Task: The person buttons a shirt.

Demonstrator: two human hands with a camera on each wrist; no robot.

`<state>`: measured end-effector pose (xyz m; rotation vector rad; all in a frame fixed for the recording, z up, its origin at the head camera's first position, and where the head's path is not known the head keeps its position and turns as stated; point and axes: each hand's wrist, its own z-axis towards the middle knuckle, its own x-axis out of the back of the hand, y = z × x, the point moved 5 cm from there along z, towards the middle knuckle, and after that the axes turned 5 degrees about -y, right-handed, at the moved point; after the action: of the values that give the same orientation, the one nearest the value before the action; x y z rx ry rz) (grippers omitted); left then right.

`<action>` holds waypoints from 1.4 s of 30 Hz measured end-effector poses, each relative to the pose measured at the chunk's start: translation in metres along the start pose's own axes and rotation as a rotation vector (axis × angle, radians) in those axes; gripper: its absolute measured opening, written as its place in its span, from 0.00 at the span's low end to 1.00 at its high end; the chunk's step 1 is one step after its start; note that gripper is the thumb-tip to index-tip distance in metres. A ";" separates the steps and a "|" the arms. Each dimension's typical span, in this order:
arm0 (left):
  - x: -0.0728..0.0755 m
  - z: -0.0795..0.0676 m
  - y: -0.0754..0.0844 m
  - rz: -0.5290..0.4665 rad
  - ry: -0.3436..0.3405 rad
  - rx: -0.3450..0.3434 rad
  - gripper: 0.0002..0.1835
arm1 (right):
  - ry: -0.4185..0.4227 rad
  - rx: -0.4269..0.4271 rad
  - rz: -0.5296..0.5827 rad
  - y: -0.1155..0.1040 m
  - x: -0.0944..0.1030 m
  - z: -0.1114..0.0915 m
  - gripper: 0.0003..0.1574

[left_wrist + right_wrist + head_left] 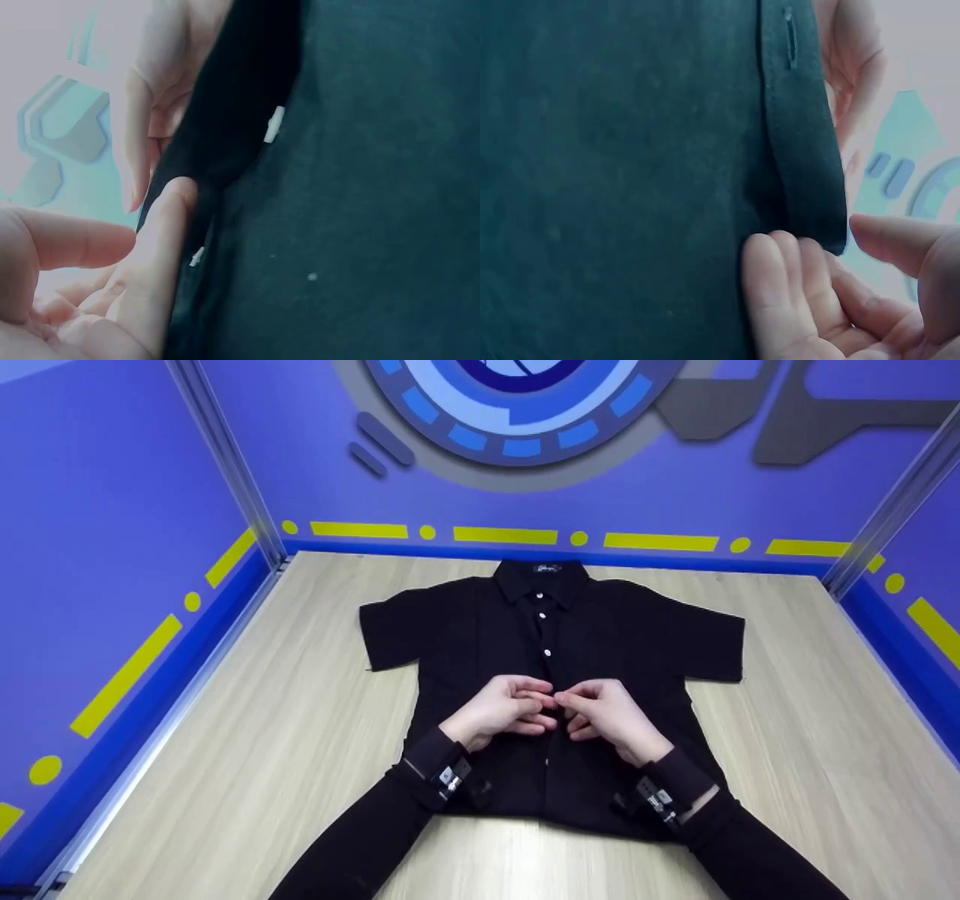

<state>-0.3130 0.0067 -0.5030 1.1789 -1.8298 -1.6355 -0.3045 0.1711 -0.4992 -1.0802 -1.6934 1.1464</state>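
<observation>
A black short-sleeved button-up shirt [480,637] lies face up, collar toward the back wall. My left hand [506,709] is over the middle of its front; in the left wrist view one fingertip [184,191] touches the front edge, with the thumb a little apart. Opposite it, my right hand [611,716] pinches the edge of the front placket [802,150] between thumb and fingers. A buttonhole [791,37] shows on that strip. White buttons [547,652] run down the front, and one button [274,124] shows beside the lifted edge. The fabric between my fingertips is partly hidden.
The shirt rests on a light wood-grain table [300,682]. Blue printed panels [112,510] with yellow marks stand at the back and both sides, joined by metal corner posts [232,457]. A camera band [450,776] sits on each wrist.
</observation>
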 end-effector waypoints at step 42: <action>0.000 -0.003 -0.003 0.442 0.022 0.019 0.12 | -0.125 -0.062 0.223 0.004 0.006 0.004 0.14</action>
<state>-0.3093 0.0048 -0.5053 0.7240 -1.9242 -1.3490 -0.3093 0.1765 -0.5033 -1.2850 -1.7471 1.3327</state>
